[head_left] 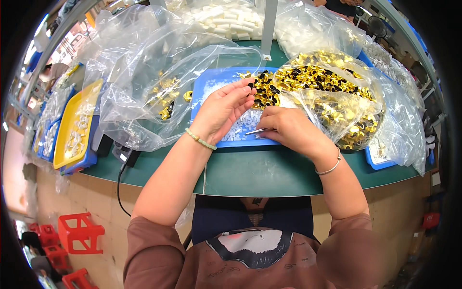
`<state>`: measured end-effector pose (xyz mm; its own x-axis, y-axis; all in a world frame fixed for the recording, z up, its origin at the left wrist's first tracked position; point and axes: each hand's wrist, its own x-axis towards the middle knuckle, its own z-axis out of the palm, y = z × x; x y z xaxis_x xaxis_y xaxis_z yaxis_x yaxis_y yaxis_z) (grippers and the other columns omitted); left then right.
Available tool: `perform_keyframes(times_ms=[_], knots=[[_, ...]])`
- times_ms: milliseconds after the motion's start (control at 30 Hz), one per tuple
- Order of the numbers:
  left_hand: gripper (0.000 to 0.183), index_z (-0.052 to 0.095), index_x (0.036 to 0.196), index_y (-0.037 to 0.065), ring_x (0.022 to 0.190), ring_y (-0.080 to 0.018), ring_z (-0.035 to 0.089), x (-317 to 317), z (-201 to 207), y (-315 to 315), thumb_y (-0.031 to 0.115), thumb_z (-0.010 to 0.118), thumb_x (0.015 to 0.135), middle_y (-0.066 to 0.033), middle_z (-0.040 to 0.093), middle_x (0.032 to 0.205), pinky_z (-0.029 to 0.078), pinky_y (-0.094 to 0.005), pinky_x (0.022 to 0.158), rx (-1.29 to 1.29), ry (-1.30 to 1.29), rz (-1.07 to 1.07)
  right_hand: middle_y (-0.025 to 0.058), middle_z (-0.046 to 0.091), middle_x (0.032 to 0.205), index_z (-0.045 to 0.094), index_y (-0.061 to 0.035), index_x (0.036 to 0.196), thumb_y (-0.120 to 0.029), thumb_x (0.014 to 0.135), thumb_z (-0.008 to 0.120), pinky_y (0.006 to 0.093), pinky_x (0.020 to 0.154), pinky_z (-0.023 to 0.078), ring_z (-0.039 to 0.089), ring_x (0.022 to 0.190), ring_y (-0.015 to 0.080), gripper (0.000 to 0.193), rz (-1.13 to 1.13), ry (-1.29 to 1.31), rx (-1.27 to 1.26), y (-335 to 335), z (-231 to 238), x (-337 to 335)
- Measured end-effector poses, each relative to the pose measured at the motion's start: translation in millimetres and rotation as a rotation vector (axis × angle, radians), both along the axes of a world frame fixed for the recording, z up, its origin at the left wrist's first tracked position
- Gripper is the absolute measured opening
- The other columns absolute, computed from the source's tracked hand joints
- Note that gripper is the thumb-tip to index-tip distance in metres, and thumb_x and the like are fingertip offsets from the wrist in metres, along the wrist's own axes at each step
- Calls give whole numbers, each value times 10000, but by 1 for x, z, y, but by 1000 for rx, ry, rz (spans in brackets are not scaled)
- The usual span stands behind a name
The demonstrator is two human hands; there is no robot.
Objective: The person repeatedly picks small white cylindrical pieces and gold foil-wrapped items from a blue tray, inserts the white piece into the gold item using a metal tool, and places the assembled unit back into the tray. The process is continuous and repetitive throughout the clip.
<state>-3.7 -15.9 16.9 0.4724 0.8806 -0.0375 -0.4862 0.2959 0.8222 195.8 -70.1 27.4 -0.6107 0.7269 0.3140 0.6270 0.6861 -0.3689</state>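
Observation:
My left hand [227,105] is raised over a shallow blue tray [231,72], pinching a small gold-and-black piece [250,85] between thumb and fingertips. Lower and to the right, my right hand [288,126] grips metal tweezers [255,131], their tips pointing left over small white pieces [243,126] in the tray's near part. Loose gold-and-black pieces [265,91] are heaped in the tray's right half, beyond my hands. More white bits lie at its far left, partly hidden by my left hand.
A clear bag of gold-and-black pieces [332,82] overlaps the tray's right side. At left, another clear bag [132,108] holds a few. Beyond the green table [255,171] edge stand red stools [81,233]. A yellow tray [77,126] and black cable [120,188] are at left.

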Motion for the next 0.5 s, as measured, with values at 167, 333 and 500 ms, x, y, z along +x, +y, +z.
perform_keyframes(times_ms=[167,333,500], knots=[[353,540,1264,-34,960,-135,637,1,0,0,54,612,929,-110,639,1136,542,-234,884,-1,-16,-10,102,632,873,663,-41,864,-101,770,715,399,709,506,630,799,319,123,-17,-28,4,-1,2,1],[380,522,1286,-43,980,-150,639,4,3,-4,38,614,927,-131,627,1167,539,-251,912,20,8,-13,117,623,858,649,-44,843,-108,770,704,416,714,507,628,820,337,111,-25,-6,39,1,-2,1],[417,502,1312,-44,987,-155,641,1,0,0,45,625,924,-135,626,1166,542,-244,906,-2,41,-5,115,623,864,651,-49,853,-114,777,696,414,717,508,632,830,329,110,14,36,-6,0,0,1]])
